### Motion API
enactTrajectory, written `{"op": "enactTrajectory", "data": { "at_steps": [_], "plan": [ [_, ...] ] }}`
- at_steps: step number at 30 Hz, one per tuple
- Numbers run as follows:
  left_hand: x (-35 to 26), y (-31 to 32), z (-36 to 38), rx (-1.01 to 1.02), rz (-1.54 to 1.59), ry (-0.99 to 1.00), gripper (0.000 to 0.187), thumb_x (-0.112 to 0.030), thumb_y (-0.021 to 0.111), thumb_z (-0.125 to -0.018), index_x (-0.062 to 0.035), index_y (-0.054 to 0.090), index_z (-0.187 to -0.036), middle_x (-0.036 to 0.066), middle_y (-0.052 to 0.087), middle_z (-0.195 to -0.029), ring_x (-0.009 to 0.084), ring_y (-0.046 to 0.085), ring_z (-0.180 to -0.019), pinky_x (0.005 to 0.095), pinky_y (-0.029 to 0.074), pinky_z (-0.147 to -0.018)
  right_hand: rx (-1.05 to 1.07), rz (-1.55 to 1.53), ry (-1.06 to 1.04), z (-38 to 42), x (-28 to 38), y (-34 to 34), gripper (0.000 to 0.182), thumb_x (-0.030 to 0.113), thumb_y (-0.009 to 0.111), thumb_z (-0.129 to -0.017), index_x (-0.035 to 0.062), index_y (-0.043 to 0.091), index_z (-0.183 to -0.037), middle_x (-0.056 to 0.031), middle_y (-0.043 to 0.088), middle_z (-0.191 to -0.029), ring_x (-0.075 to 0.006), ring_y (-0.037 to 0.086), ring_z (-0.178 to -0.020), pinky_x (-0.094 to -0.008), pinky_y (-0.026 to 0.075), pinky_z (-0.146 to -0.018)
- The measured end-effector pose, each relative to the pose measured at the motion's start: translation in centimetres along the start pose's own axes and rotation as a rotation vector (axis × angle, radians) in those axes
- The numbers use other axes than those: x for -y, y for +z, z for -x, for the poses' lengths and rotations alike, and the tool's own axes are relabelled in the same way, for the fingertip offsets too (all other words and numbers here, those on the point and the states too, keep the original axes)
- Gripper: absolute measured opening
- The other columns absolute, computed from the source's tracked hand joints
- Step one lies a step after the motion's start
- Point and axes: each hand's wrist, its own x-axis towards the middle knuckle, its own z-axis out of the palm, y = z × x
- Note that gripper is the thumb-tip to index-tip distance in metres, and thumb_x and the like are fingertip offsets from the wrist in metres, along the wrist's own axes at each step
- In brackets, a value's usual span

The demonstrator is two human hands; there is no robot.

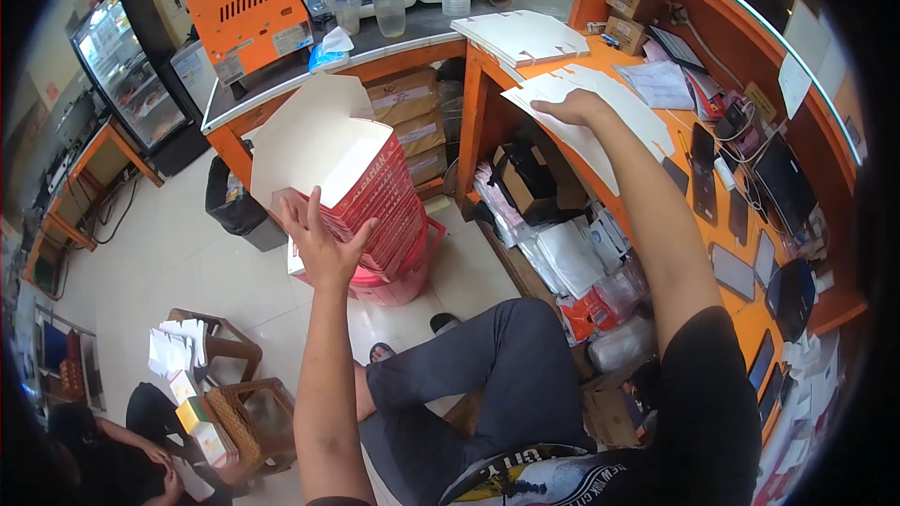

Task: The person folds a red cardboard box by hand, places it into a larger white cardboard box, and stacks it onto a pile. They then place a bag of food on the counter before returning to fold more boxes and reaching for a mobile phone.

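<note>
A tall stack of red and white cardboard boxes (375, 211) stands on a pink bucket (398, 289), with an open white box on top. My left hand (323, 239) is at the near side of the stack, its fingers spread and nothing held in it. To the right, my right hand (574, 110) rests on a pile of flat white cardboard sheets (609, 136) at the edge of the orange desk. Its thumb lies apart on the top sheet; the other fingers are partly hidden from view. Another pile of white sheets (525, 36) lies just beyond.
Several phones (703, 173) and papers lie on the orange desk (680, 122). Plastic cups (388, 9) stand on the back counter. Below the desk are plastic-wrapped packages (567, 258). A black bin (239, 211) is left of the stack. Another person sits at lower left beside stools (248, 412).
</note>
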Motion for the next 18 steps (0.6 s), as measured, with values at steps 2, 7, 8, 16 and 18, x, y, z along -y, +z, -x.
{"op": "enactTrajectory", "data": {
  "at_steps": [2,7,8,16,18],
  "plan": [
    [-0.2,-0.1,-0.1,-0.022,0.025,0.005,0.105,-0.045,0.092,-0.068,-0.0147,0.034,-0.151,0.030,0.015,-0.156,0.0499,0.019,-0.147,0.0574,0.028,-0.119,0.020,0.117,-0.054,-0.3,0.5,0.2,0.084,0.070,0.074,-0.071,-0.0032,0.072,-0.114,-0.0234,0.070,-0.118,-0.0352,0.068,-0.108,-0.0383,0.052,-0.095],
    [-0.4,-0.7,-0.1,-0.001,0.036,0.025,0.103,-0.044,0.090,-0.070,-0.0137,0.035,-0.151,0.029,0.015,-0.157,0.0481,0.018,-0.149,0.0562,0.028,-0.119,0.004,0.207,-0.162,0.0,0.9,1.0,0.078,0.062,0.076,-0.076,-0.0060,0.070,-0.114,-0.0252,0.070,-0.114,-0.0345,0.069,-0.105,-0.0387,0.053,-0.093],
    [-0.4,-0.8,-0.2,0.003,0.034,0.030,0.102,-0.043,0.090,-0.070,-0.0135,0.035,-0.151,0.029,0.015,-0.157,0.0478,0.018,-0.149,0.0559,0.028,-0.119,0.008,0.216,-0.155,-0.3,0.9,0.9,0.075,0.060,0.077,-0.076,-0.0047,0.071,-0.113,-0.0238,0.070,-0.115,-0.0339,0.069,-0.106,-0.0390,0.053,-0.093],
    [-1.0,-0.6,-0.2,-0.025,0.022,0.025,0.099,-0.049,0.087,-0.072,-0.0112,0.039,-0.149,0.031,0.018,-0.155,0.0493,0.024,-0.146,0.0561,0.032,-0.116,0.154,-0.006,0.032,0.5,1.4,-2.5,0.065,0.049,0.074,-0.084,-0.0049,0.069,-0.120,-0.0242,0.069,-0.119,-0.0353,0.070,-0.104,-0.0427,0.056,-0.090],
    [-1.3,-0.7,0.4,-0.013,0.018,-0.005,0.096,-0.047,0.087,-0.073,-0.0101,0.039,-0.148,0.031,0.019,-0.154,0.0497,0.024,-0.146,0.0562,0.032,-0.116,0.133,-0.131,0.069,-0.3,1.3,-1.8,0.055,0.040,0.069,-0.089,-0.0056,0.068,-0.118,-0.0253,0.070,-0.116,-0.0364,0.071,-0.101,-0.0462,0.057,-0.086]
  ]
}}
